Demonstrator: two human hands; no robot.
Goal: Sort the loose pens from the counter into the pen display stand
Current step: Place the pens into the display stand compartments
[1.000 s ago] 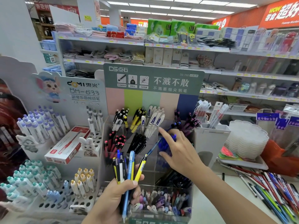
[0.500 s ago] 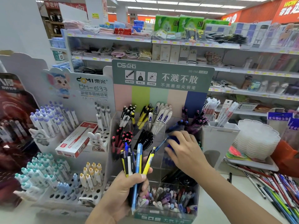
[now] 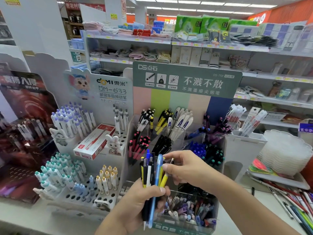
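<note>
L hand (image 3: 135, 203) gripping pen bunch (image 3: 151, 173); R hand (image 3: 183, 168) pinching yellow pen (image 3: 165, 178) top. Pull straight up, match w/ yellow slot (image 3: 162, 120) in display stand (image 3: 218, 160).

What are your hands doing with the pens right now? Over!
Left hand grips a mixed bundle of pens. Right hand pinches a yellow-and-black pen in that bundle. Clear acrylic pen display stand behind, nothing blocking it.

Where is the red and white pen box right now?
In the head view, left of centre, the red and white pen box lies on the white peg stand, beside a rabbit figure.
</note>
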